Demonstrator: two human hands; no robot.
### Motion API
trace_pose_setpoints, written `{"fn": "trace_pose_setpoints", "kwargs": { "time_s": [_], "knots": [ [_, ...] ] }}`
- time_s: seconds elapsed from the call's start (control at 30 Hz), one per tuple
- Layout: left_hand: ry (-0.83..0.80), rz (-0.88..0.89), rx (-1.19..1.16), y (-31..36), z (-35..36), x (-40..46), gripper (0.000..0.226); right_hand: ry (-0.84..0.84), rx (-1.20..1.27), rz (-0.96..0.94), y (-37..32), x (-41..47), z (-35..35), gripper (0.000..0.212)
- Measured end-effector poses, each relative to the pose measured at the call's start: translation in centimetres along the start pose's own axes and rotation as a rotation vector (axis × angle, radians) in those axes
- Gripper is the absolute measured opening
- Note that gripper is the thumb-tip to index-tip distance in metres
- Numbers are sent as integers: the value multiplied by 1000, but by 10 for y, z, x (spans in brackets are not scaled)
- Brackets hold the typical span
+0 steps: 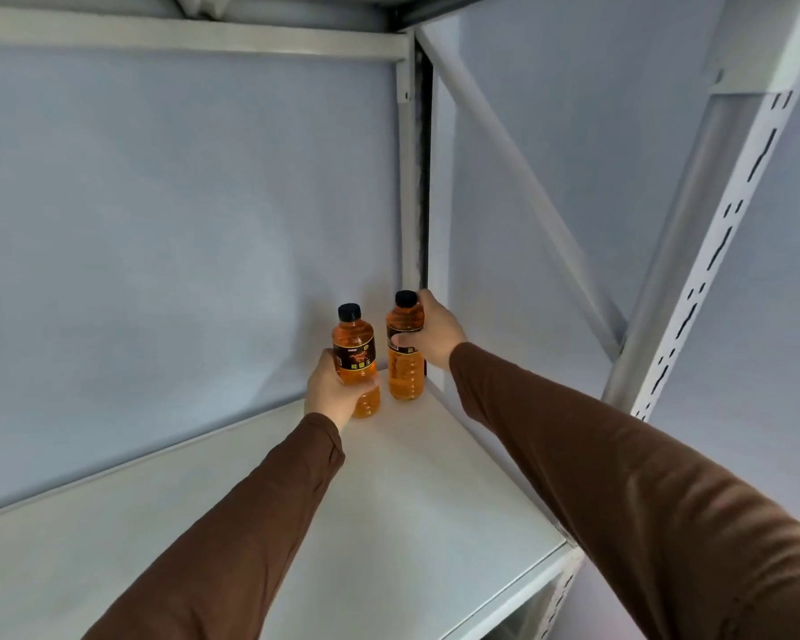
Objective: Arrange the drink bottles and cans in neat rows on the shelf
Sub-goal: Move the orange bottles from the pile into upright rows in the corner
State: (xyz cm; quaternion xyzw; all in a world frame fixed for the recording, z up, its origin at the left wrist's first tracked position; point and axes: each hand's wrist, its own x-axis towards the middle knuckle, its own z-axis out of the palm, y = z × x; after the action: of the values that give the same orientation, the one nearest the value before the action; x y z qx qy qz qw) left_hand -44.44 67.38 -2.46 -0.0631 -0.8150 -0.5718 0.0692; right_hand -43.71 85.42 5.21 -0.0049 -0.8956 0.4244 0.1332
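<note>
Two small bottles of orange drink with black caps and dark labels stand upright at the far right corner of the white shelf board (389, 524). My left hand (331, 392) is wrapped around the lower half of the left bottle (354, 358). My right hand (433, 332) grips the right bottle (405, 362) from its right side, near the shoulder. The right bottle stands closest to the corner post. The two bottles are a small gap apart, side by side along the back wall. Both arms wear brown sleeves.
A pale back wall (181, 247) closes the shelf behind. A white corner post (409, 177) and a diagonal brace (518, 177) bound the right side. A perforated upright (721, 233) stands at the front right. Another shelf's beam (181, 34) runs overhead.
</note>
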Motion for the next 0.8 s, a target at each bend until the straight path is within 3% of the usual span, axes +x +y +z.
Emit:
{"fn": "trace_pose_setpoints", "kwargs": {
  "time_s": [0.37,0.53,0.7,0.8],
  "knots": [
    [-5,-16,32,-16,20,25,56,-218,-47,45,0,44,3,72],
    [-35,-9,58,-28,22,16,56,-255,-251,-8,-18,52,-11,33],
    [-33,-27,100,-35,22,10,53,-330,-386,-8,-32,57,-23,51],
    [-26,-24,113,-35,23,11,54,-348,-508,-65,-39,59,-30,50]
  ]
}}
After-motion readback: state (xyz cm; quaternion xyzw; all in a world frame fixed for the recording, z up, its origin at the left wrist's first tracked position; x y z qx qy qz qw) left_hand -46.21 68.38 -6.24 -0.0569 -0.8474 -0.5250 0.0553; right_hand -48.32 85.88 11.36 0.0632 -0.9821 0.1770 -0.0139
